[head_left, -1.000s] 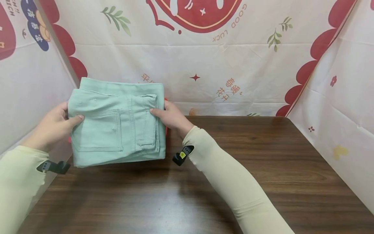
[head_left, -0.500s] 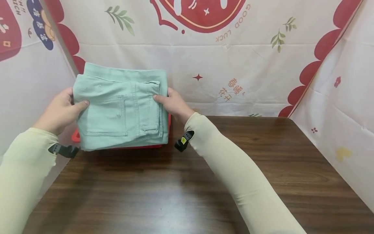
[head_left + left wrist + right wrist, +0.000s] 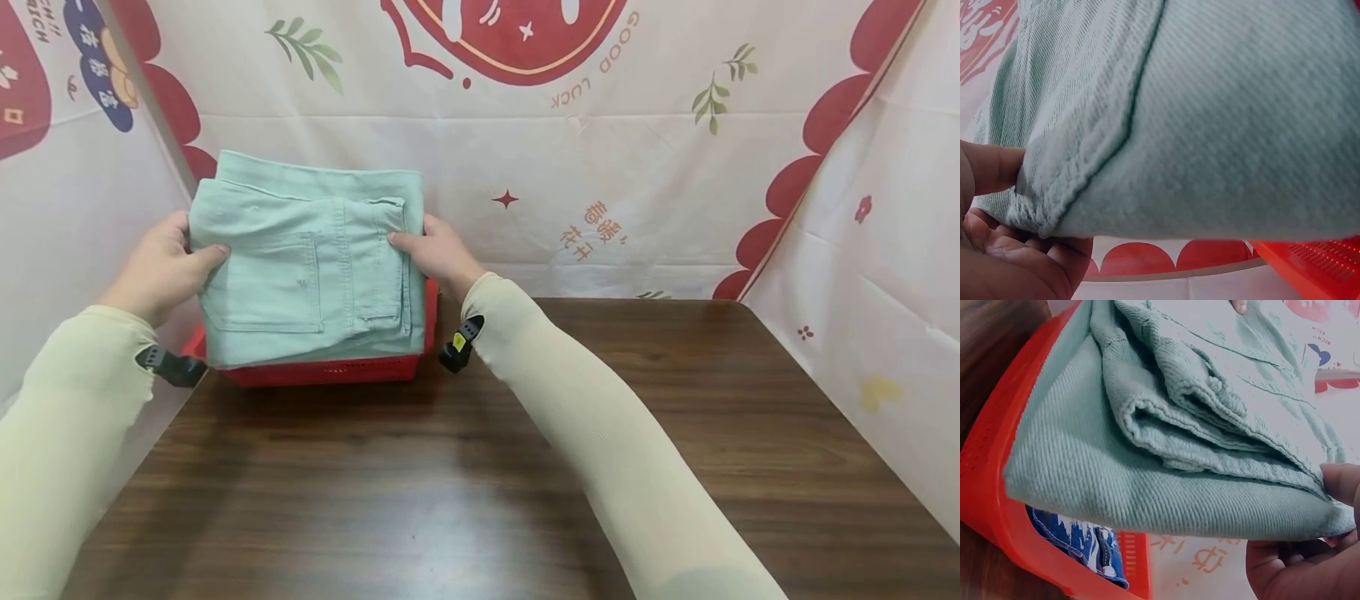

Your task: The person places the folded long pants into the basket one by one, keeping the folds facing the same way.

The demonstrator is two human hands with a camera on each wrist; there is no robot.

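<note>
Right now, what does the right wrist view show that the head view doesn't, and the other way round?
Only the right wrist view shows a blue garment lying inside the red basket under the folded green trousers, and the stacked folds along the trousers' edge.

Only the head view shows the left hand and the right hand gripping opposite sides together, the back pocket on top, the brown table and the printed backdrop.

Both show the trousers held over the basket, with the right hand's thumb on top.
</note>
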